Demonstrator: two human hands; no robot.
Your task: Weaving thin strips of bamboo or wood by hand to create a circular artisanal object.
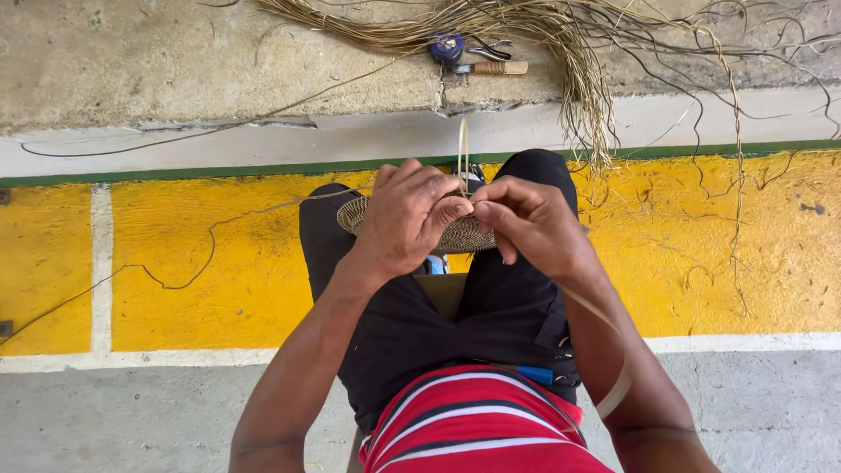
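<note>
Both forearms angled inward over the knees — left hand [405,219] curled, gripping the woven disc [464,235]; right hand [530,223] pinching a thin strand [462,153] at its rim.

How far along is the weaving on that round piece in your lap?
Done: a small flat woven disc rests on the knees. In hand: the left hand grips its rim while the right hand works a pale strip at the edge. Left: a large bundle of loose fibres lies unused on the concrete.
</note>
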